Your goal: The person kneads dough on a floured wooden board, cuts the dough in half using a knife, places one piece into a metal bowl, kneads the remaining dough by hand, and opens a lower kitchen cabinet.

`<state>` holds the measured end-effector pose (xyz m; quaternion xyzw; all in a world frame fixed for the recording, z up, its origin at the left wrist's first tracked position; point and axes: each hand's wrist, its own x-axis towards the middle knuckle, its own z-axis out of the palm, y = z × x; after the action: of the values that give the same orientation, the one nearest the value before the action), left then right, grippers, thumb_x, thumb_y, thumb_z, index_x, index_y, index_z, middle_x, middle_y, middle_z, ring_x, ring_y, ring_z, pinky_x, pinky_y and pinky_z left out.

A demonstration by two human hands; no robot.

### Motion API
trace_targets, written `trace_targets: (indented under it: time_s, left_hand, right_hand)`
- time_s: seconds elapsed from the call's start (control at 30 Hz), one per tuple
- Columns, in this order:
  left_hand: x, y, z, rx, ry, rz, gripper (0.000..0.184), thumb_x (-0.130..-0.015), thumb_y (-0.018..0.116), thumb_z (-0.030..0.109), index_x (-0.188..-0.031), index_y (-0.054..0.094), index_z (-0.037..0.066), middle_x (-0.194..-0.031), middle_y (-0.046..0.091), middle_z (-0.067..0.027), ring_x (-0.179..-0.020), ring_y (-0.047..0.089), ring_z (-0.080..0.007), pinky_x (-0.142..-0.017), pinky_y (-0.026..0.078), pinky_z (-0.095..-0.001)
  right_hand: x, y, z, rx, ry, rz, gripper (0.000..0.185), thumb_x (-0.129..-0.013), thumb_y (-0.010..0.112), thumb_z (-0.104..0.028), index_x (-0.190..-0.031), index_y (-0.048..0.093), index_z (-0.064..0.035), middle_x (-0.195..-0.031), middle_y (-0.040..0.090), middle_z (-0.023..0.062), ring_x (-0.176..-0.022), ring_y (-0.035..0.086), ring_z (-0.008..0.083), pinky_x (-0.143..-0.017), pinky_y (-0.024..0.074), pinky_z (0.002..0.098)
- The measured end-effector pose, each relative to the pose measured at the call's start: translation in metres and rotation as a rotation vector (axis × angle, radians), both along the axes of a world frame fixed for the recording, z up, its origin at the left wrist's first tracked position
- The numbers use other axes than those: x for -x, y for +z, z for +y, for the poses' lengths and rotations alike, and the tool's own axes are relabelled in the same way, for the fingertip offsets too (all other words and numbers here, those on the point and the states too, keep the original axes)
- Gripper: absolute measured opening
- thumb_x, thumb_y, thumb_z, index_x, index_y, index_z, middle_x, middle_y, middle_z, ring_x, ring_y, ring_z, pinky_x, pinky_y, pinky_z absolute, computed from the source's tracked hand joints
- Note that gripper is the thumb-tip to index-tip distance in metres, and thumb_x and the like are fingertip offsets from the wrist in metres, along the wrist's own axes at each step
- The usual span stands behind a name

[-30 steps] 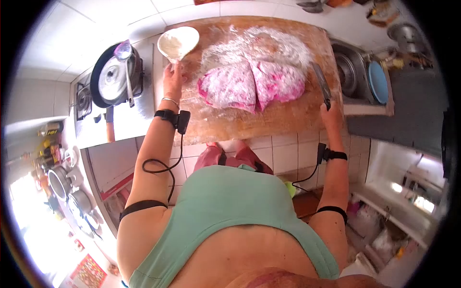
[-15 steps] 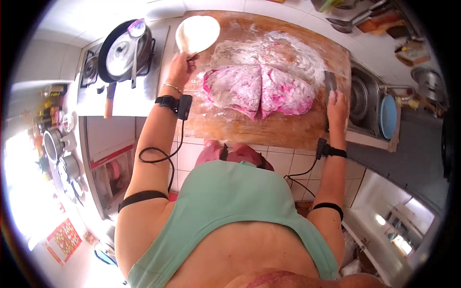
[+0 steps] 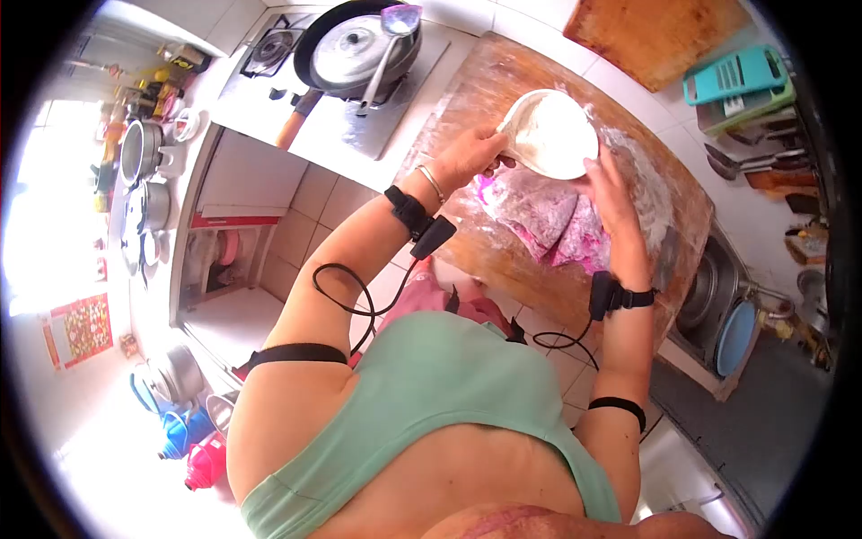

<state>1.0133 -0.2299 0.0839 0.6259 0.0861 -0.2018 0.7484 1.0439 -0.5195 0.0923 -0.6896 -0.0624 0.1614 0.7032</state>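
Head view – just swung the white bowl (image 3: 558, 135) in from the far-left corner of the bench (image 3: 489, 76) to above the dough (image 3: 539, 211), and brought the right hand (image 3: 613, 196) across to its rim. Means both hands now busy at the bowl, neither working the dough. Gripping the bowl's narrow end in the fingers of the left hand (image 3: 480, 151); holding the right fingers extended, unclenched, at the opposite rim – cannot tell how firmly touching. Lying below, floured, parted in two, partly hidden by bowl and hand: dough.
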Motion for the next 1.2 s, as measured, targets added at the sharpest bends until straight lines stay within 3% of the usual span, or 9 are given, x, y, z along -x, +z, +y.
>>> trace_targets:
  time_s: [0.07, 0.1, 0.17, 0.2, 0.4, 0.57, 0.9, 1.1, 1.2]
  left_hand:
    - [0.008, -0.010, 0.015, -0.121, -0.012, -0.011, 0.031, -0.102, 0.055, 0.025, -0.100, 0.071, -0.002, -0.089, 0.073, -0.0076, -0.062, 0.050, -0.0099, -0.057, 0.045, -0.0265]
    - [0.013, -0.014, 0.022, -0.114, -0.001, -0.009, 0.031, -0.102, 0.055, 0.025, -0.100, 0.071, -0.002, -0.089, 0.073, -0.0076, -0.062, 0.050, -0.0099, -0.057, 0.045, -0.0265]
    - [0.021, -0.021, 0.041, -0.170, 0.019, -0.014, 0.031, -0.102, 0.054, 0.026, -0.101, 0.071, -0.001, -0.089, 0.073, -0.0063, -0.063, 0.053, -0.0111, -0.058, 0.046, -0.0262]
    - [0.027, -0.018, 0.050, -0.160, 0.064, 0.015, 0.032, -0.103, 0.053, 0.027, -0.101, 0.071, 0.000, -0.088, 0.072, -0.0050, -0.064, 0.052, -0.0100, -0.058, 0.046, -0.0256]
    - [0.069, -0.052, 0.140, -0.093, 0.249, 0.150, 0.033, -0.105, 0.051, 0.028, -0.104, 0.072, 0.002, -0.086, 0.071, -0.0031, -0.061, 0.044, -0.0061, -0.055, 0.041, -0.0228]
    - [0.095, -0.070, 0.200, -0.146, 0.442, 0.237, 0.034, -0.103, 0.055, 0.030, -0.110, 0.068, -0.001, -0.087, 0.072, -0.0068, -0.061, 0.048, -0.0074, -0.055, 0.042, -0.0257]
    - [0.072, -0.109, 0.256, -0.329, 0.360, 0.190, 0.039, -0.099, 0.055, 0.036, -0.107, 0.067, -0.001, -0.085, 0.070, -0.0052, -0.064, 0.053, -0.0104, -0.057, 0.046, -0.0287]
    - [0.033, -0.143, 0.290, -0.565, 0.296, 0.100, 0.052, -0.097, 0.060, 0.033, -0.138, 0.062, 0.001, -0.095, 0.073, -0.0080, -0.075, 0.064, -0.0156, -0.058, 0.053, -0.0312]
    - [0.032, -0.145, 0.297, -0.556, 0.388, 0.079, 0.061, -0.097, 0.070, 0.042, -0.145, 0.059, 0.005, -0.097, 0.075, -0.0083, -0.074, 0.065, -0.0158, -0.059, 0.056, -0.0306]
  right_hand:
    - [0.018, 0.026, 0.022, 0.210, 0.083, 0.155, 0.063, -0.111, 0.050, -0.026, -0.168, 0.028, -0.0103, -0.140, 0.062, 0.0209, -0.105, 0.075, 0.0262, -0.082, 0.0647, 0.0382]
    - [0.018, 0.023, 0.029, 0.217, 0.094, 0.156, 0.063, -0.111, 0.050, -0.026, -0.168, 0.028, -0.0103, -0.140, 0.062, 0.0209, -0.105, 0.075, 0.0262, -0.082, 0.0647, 0.0382]
    - [0.014, 0.012, 0.043, 0.230, 0.080, 0.304, 0.062, -0.110, 0.053, -0.022, -0.167, 0.029, -0.0132, -0.118, 0.071, 0.0198, -0.083, 0.077, 0.0234, -0.069, 0.0655, 0.0334]
    - [0.017, 0.012, 0.052, 0.224, 0.103, 0.288, 0.061, -0.110, 0.054, -0.021, -0.166, 0.031, -0.0103, -0.105, 0.073, 0.0185, -0.082, 0.076, 0.0230, -0.070, 0.0644, 0.0335]
    - [0.045, 0.013, 0.072, 0.146, 0.127, 0.125, 0.054, -0.111, 0.052, -0.016, -0.161, 0.039, -0.0047, -0.105, 0.075, 0.0162, -0.082, 0.074, 0.0190, -0.069, 0.0605, 0.0308]
    - [0.069, 0.005, 0.064, 0.205, 0.043, 0.135, 0.044, -0.111, 0.051, -0.014, -0.153, 0.051, -0.0021, -0.108, 0.076, 0.0145, -0.085, 0.074, 0.0176, -0.072, 0.0587, 0.0290]
    - [0.101, -0.024, 0.038, 0.212, -0.082, 0.158, 0.039, -0.112, 0.049, -0.014, -0.147, 0.055, 0.0019, -0.105, 0.075, 0.0143, -0.084, 0.073, 0.0177, -0.072, 0.0587, 0.0292]
    - [0.111, -0.029, 0.017, 0.235, -0.158, 0.126, 0.034, -0.112, 0.050, -0.014, -0.140, 0.060, 0.0019, -0.104, 0.075, 0.0140, -0.081, 0.073, 0.0170, -0.069, 0.0583, 0.0289]
    - [0.115, -0.036, -0.002, 0.422, -0.217, -0.001, 0.029, -0.111, 0.053, -0.014, -0.133, 0.067, -0.0009, -0.105, 0.076, 0.0101, -0.082, 0.072, 0.0130, -0.066, 0.0568, 0.0264]
